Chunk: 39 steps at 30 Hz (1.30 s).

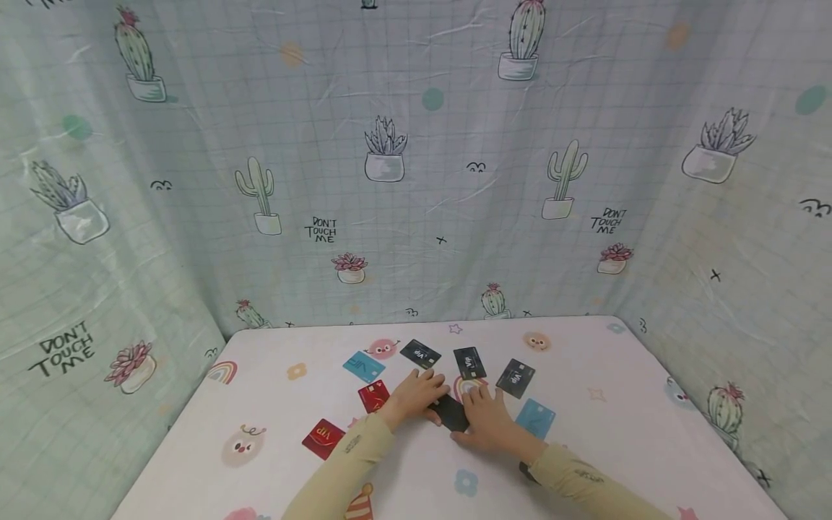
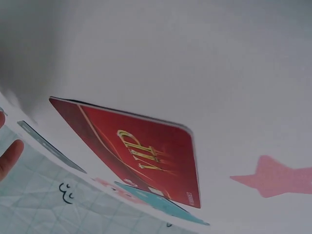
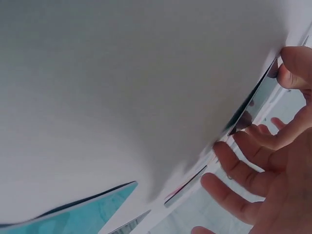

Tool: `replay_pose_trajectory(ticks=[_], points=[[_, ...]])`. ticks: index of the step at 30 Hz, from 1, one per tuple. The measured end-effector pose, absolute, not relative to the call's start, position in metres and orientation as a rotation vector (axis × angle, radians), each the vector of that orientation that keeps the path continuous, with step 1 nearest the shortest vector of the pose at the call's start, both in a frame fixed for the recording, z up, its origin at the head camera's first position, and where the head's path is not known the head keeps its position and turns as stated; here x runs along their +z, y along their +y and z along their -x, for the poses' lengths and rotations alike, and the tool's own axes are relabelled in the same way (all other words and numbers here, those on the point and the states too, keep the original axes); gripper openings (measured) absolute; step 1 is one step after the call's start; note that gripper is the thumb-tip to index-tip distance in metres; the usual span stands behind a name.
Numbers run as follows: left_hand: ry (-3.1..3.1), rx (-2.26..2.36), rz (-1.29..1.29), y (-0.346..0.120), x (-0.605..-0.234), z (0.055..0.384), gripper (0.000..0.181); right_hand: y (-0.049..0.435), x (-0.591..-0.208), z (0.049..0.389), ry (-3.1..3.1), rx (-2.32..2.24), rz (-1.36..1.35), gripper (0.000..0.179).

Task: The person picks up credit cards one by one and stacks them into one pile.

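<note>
A black card (image 1: 453,413) lies flat or nearly so on the table between both hands. The left hand (image 1: 416,395) holds its left end, with the thumb on the near side and the fingers on the far side. At the opposite end, the right hand (image 1: 490,422) pinches the card by its edges. Bent fingers (image 3: 246,170) reach toward the glossy dark card (image 3: 258,100) in the right wrist view. Only a few fingertips (image 2: 9,158) show in the left wrist view, and the left hand's grip is out of sight there.
Two red VIP cards (image 1: 323,438) (image 1: 373,396) lie left of the hands. Around them are a blue card (image 1: 364,367), black cards (image 1: 421,354) (image 1: 470,363) (image 1: 516,378) and another blue card (image 1: 536,417). A dark card (image 1: 528,473) is partly under the right sleeve. Patterned cloth (image 1: 416,202) hangs behind the table.
</note>
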State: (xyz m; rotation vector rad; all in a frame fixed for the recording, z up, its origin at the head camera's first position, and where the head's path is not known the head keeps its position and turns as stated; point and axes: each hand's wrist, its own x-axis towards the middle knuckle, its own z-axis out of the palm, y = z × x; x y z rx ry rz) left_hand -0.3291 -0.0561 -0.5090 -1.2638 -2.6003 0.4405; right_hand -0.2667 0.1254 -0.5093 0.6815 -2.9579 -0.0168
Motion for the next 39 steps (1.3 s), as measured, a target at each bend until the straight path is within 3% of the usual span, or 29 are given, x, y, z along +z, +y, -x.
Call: replay_pose_trajectory(ticks=[39], points=[[-2.469,0.332,1.299,-0.068,-0.509,0.314,0.053,0.126,-0.502,0.275,-2.925,-0.034,-0.749,0.067]])
